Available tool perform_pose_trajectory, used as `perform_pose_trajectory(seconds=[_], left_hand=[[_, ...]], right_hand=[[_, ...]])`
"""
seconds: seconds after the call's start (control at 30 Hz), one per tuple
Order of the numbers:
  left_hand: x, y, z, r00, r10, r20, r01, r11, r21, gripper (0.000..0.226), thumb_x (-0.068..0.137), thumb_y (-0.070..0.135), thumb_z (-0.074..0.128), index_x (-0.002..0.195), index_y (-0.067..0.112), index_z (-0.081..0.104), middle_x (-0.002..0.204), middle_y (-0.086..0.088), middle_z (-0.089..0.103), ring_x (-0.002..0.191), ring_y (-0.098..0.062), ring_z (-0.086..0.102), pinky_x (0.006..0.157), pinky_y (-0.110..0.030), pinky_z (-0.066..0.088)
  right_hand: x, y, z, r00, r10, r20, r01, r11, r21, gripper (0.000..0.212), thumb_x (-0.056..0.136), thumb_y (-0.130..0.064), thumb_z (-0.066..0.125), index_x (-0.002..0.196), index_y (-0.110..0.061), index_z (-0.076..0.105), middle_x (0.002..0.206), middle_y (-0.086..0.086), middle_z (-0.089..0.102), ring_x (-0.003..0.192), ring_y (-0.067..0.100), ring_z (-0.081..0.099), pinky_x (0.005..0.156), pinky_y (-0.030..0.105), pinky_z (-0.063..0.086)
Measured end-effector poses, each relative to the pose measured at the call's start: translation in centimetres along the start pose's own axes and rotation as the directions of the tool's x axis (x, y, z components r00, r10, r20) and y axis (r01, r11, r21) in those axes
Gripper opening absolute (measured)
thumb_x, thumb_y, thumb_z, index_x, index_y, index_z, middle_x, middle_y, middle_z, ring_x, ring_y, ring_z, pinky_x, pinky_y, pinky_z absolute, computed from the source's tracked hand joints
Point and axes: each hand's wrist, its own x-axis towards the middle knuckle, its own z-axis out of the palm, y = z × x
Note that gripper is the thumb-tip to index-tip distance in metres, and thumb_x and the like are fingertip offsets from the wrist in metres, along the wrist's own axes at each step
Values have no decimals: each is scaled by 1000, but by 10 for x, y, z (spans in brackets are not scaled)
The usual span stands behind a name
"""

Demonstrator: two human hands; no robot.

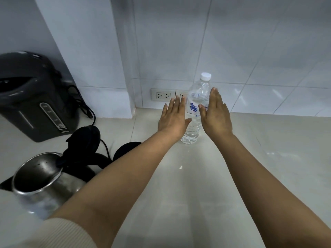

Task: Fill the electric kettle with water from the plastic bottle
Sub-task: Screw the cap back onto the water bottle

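A clear plastic bottle (196, 108) with a white cap and a blue label stands upright on the pale counter, near the tiled back wall. My left hand (173, 119) is flat with straight fingers just to its left; the thumb is close to the bottle. My right hand (215, 115) is flat on the bottle's right side, its fingers straight. Neither hand grips the bottle. A steel electric kettle (41, 181) stands at the lower left with its black lid raised and its mouth showing. My left forearm crosses in front of its handle.
A dark grey hot-water dispenser (34, 102) stands at the far left with a black cord (84, 106) trailing beside it. A round black kettle base (125, 149) lies partly under my left forearm. Wall sockets (163, 95) sit behind the bottle.
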Motion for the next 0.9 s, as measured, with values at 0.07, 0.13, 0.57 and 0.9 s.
perform_pose_trajectory(seconds=[0.07, 0.13, 0.57, 0.9], left_hand=[[-18, -4, -2, 1000, 12, -1, -12, 1000, -15, 72, 103, 42, 37, 155, 14, -3, 163, -7, -7, 150, -20, -9, 121, -36, -6], [-39, -8, -2, 999, 29, -22, -29, 999, -29, 68, 103, 42, 35, 156, 13, 4, 164, -8, -4, 150, -20, -7, 121, -35, -5], [-219, -57, -20, 995, 19, -102, -18, 1000, 16, 68, 101, 45, 38, 155, 11, 15, 163, -11, 7, 151, -21, 1, 122, -34, -3], [-311, -115, -52, 968, -15, -251, 23, 999, 31, 66, 100, 44, 41, 154, 10, 21, 162, -6, 15, 150, -18, 8, 119, -28, 0]], right_hand=[[-13, -2, -1, 1000, 16, 8, -15, 999, -37, 63, 103, -37, 31, 153, -7, 7, 162, 9, 8, 149, 23, 10, 120, 41, 15], [-28, -5, -3, 1000, 30, -6, -31, 998, -53, 62, 103, -38, 29, 153, -8, 10, 162, 10, 10, 149, 24, 10, 121, 40, 12], [-166, -90, 0, 995, -35, 95, 45, 994, -101, 61, 102, -41, 28, 153, -11, 15, 161, 9, 14, 149, 25, 11, 121, 38, 7], [-222, -173, 6, 987, -122, 105, 123, 992, 3, 61, 102, -41, 25, 153, -10, 15, 161, 9, 16, 149, 24, 10, 122, 38, 6]])
